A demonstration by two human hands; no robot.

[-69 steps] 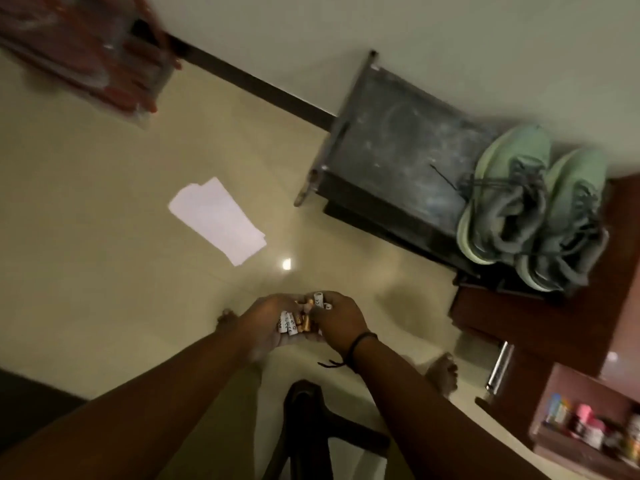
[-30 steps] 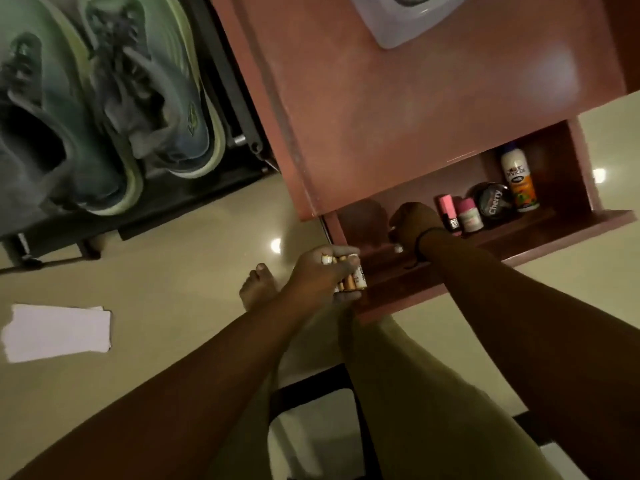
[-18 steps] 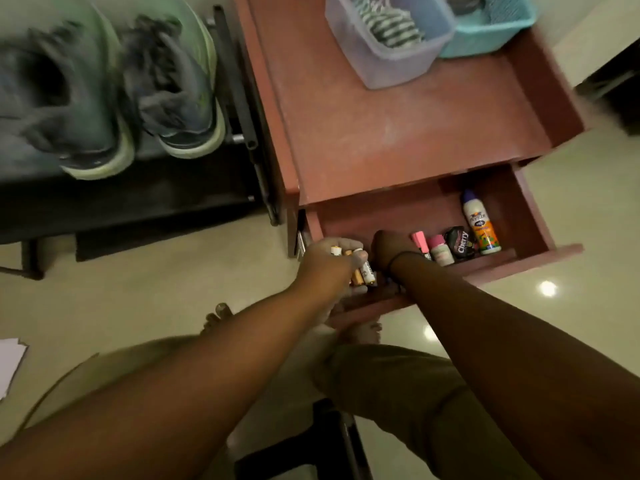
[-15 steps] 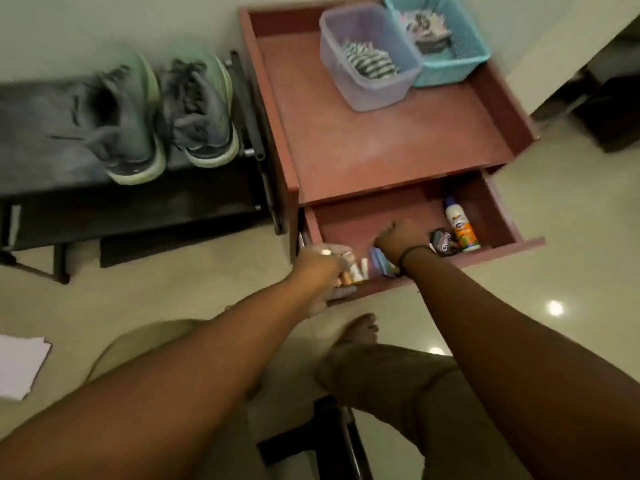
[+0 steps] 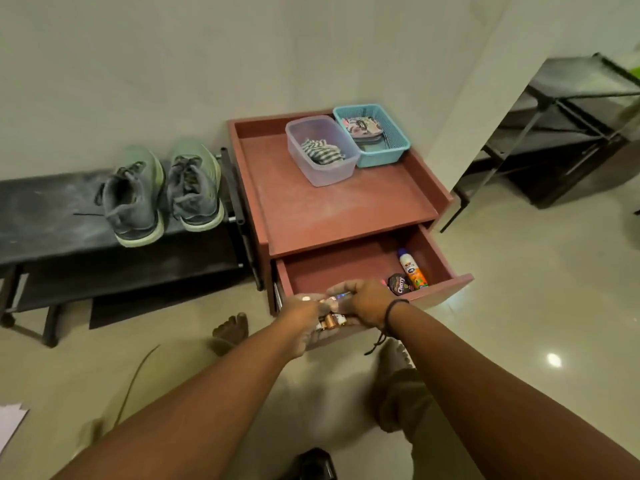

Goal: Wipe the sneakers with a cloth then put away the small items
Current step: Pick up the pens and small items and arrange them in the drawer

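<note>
Item: small-items stowage, red cabinet with open drawer (image 5: 450, 268).

Left hand (image 5: 300, 315): fingers curled around a bundle of batteries (image 5: 330, 320), held at the drawer's front edge, near its left corner.

Right hand (image 5: 367, 303): just beside the left, fingers bent and pinching what looks like one battery from the bundle; the exact hold is partly hidden. A dark band sits on the wrist.

Drawer contents: a glue bottle (image 5: 412, 270) with an orange label and a round dark tin (image 5: 400, 284), both toward the right front corner; something pink shows beside the tin, too hidden to name. The back and left of the drawer floor show bare wood.

Sneakers (image 5: 162, 192): the pair stands side by side on the black shoe rack (image 5: 52, 216), at its right end, against the cabinet.

Cabinet top: a clear tub (image 5: 322, 150) and a blue basket (image 5: 375, 136), touching, at the back right corner, each holding folded fabric.

Floor: white paper (image 5: 10, 422) at the lower left.

Stage, judged: wiping appears finished; stowing is under way.

Risks, judged: batteries are round and smooth, so loosening the left grip while the hands sit right over the front edge could send some rolling onto the floor. Dropped loosely, they may roll about inside the drawer.
</note>
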